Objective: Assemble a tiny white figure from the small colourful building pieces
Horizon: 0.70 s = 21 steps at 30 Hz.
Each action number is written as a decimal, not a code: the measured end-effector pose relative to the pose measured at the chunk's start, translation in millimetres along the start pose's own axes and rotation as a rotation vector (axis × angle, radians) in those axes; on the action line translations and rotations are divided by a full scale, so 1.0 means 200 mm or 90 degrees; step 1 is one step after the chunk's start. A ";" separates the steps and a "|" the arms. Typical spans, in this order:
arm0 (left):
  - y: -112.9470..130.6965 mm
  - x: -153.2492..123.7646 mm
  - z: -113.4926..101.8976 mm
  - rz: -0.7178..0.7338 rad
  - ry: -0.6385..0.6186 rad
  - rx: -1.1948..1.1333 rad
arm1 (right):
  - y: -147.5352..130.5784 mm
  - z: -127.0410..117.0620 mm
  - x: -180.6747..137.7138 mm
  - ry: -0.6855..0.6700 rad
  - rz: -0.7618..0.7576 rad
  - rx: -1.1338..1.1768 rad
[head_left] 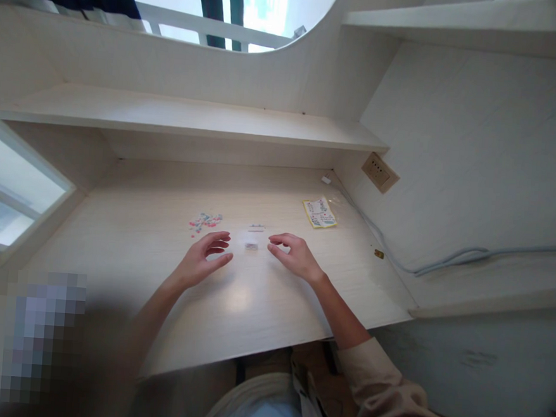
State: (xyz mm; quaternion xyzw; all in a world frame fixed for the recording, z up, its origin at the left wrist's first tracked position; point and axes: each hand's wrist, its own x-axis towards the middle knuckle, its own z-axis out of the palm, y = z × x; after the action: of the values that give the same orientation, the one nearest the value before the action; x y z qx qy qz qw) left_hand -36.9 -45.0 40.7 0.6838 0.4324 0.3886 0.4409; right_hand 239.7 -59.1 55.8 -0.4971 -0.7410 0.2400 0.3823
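A small flat piece (pixel 251 246), pale and see-through-looking, lies on the desk between my two hands. My left hand (pixel 206 259) hovers to its left, fingers apart and curved, holding nothing. To the right is my right hand (pixel 294 255), also with thumb and fingers parted around nothing. Just beyond the flat piece lie a few thin light strips (pixel 256 228), too small to name. A loose pile of tiny pink, blue and white pieces (pixel 205 222) is spread past my left fingertips.
A printed packet with a yellow edge (pixel 320 213) lies at the back right. Grey cables (pixel 376 231) run along the right wall below a socket (pixel 380 172). A small brass-coloured piece (pixel 379 254) is near them. A shelf (pixel 194 114) overhangs the desk's back.
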 end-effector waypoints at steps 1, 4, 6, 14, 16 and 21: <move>0.00 0.00 0.00 -0.002 0.001 0.000 | 0.00 0.00 0.00 -0.001 0.000 0.000; 0.01 0.00 0.01 -0.007 -0.001 -0.001 | 0.00 0.00 0.00 0.000 0.006 -0.001; 0.01 0.01 0.02 -0.007 -0.003 -0.003 | 0.00 0.00 0.00 0.000 0.007 -0.003; -0.01 0.01 0.02 -0.004 -0.011 -0.004 | 0.01 0.01 -0.01 -0.003 0.008 -0.003; 0.00 0.01 0.01 -0.004 -0.012 -0.006 | 0.01 0.01 -0.01 -0.004 0.008 -0.003; 0.00 0.01 0.02 -0.008 -0.013 -0.004 | 0.01 0.00 -0.01 -0.004 0.011 -0.002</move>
State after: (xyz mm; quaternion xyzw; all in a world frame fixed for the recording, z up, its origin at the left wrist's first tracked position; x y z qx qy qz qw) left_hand -33.2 -44.3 40.3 0.6836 0.4309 0.3804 0.4498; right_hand 240.5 -60.3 54.1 -0.5032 -0.7382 0.2438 0.3773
